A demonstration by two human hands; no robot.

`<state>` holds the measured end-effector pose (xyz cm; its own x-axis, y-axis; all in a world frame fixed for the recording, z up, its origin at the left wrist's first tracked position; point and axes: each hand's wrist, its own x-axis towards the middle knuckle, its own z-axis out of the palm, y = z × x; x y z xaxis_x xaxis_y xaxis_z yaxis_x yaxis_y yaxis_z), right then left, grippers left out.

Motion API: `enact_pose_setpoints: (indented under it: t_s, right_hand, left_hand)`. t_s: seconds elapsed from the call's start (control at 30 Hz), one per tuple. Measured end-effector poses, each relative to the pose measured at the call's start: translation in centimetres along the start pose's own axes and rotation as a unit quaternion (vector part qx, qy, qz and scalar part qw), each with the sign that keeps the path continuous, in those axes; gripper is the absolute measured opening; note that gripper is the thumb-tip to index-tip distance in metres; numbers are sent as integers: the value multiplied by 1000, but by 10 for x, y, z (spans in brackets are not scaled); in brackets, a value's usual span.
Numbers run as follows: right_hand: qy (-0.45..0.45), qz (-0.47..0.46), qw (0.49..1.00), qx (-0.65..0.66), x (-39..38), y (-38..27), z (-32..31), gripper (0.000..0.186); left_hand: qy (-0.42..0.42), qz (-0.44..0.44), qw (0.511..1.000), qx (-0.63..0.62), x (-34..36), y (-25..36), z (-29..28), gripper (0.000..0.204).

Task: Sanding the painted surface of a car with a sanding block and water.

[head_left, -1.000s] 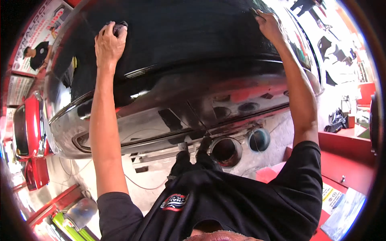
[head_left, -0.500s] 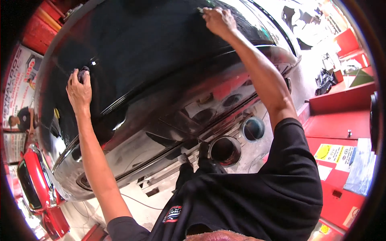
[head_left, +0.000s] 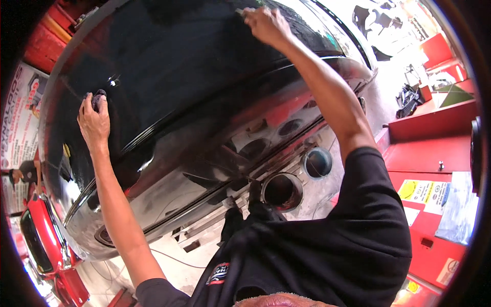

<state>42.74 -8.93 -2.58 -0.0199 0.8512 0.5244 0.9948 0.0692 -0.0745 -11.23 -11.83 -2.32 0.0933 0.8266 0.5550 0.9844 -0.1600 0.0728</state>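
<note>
A glossy black car panel (head_left: pixel 179 61) fills the upper middle of the picture, with its dusty bumper (head_left: pixel 179 204) below. My left hand (head_left: pixel 94 117) rests on the panel's left part, its fingers closed round a dark crumpled cloth or pad (head_left: pixel 100 96). My right hand (head_left: pixel 268 25) is higher and right of centre on the same panel, fingers bent and pressed near its surface round a small, thin, light-coloured piece at the fingertips, too small to name.
Two open cylinders (head_left: pixel 282 192) stand on the floor beside my feet (head_left: pixel 231 209). Red cabinets (head_left: pixel 429 148) and black clutter (head_left: pixel 409 100) are on the right. A red car (head_left: pixel 43 235), a banner (head_left: pixel 20 117) and another person (head_left: pixel 23 174) are at the left.
My right hand has moved leftward across the panel and slightly up. My left hand appears farther left and lower. The view has turned, bringing more of the red cabinets into sight.
</note>
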Motion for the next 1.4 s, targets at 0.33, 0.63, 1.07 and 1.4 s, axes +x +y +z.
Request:
enact_pose_setpoints:
  t_s: [0.33, 0.63, 1.07, 1.4]
  right_hand:
    - [25, -145, 984, 96, 25, 15, 6, 33]
    - [4, -173, 974, 145, -58, -40, -38, 28]
    - [-3, -91, 993, 74, 31, 43, 40, 31]
    - [-24, -128, 985, 115, 29, 48, 15, 37]
  left_hand:
    - [25, 0, 1000, 2, 5, 19, -6, 55]
    - [16, -15, 1000, 15, -12, -5, -7, 55]
    - [-12, -28, 1000, -2, -9, -8, -9, 56]
    - [28, -1, 1000, -3, -4, 13, -9, 53]
